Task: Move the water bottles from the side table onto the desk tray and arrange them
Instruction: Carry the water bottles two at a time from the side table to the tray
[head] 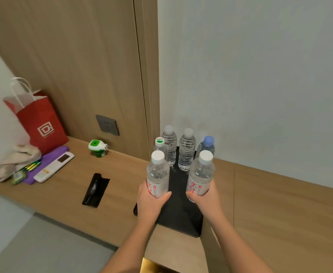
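Black tray (178, 215) lies on the wooden surface (270, 203) against the wall, and I hold two bottles over its front half. My left grip (150, 201) is wrapped round the lower body of the left bottle (157, 174), and my right grip (206, 200) is wrapped round the right bottle (201, 174) the same way. Neither is released. My fingers hide both bases, so I cannot tell whether they already touch the tray.

Four bottles stand at the tray's far end. The green-cap bottle (160, 147) is just behind my left one and the blue-cap bottle (207, 146) just behind my right one. Two clear bottles (187, 150) stand between them, further back.

Pushing forward as I set down is, I think, the main risk: either bottle could knock the one behind it, and a tall narrow bottle tips easily and might take its neighbours along. My left bottle also sits close to the tray's left edge. A base landing on that rim would leave it tilted and ready to fall onto the surface. Squeezing hard could buckle the thin plastic and shift my hold.

Both held bottles stand upright, long axis vertical and white caps up. Their red-printed labels face me.
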Demonstrator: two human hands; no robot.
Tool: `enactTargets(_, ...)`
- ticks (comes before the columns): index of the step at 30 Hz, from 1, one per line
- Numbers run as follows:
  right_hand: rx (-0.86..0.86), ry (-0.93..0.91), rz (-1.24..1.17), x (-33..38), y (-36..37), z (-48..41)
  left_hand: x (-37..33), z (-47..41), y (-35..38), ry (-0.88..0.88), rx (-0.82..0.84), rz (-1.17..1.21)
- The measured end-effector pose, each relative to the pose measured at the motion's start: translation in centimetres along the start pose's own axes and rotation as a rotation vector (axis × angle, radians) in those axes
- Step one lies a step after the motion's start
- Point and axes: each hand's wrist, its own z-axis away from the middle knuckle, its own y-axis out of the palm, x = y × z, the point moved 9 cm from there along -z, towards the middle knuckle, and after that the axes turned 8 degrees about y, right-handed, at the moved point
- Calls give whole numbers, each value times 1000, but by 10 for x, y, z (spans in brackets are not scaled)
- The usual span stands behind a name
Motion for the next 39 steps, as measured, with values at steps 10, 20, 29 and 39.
enactTargets(10, -13, 165, 102, -54, 22, -25, 57, -30, 30, -107, 113, 7)
enactTargets(20, -42, 220, 165, -81, 31, -28, 69, -31, 40, -35, 101, 0)
enactTargets(29, -100, 222, 190, -82, 31, -28, 78, -37, 45, -9, 436, 16)
enactTargets(39, -139, 203, 179, -63, 18, -64, 48, -62, 87, -70, 398, -163)
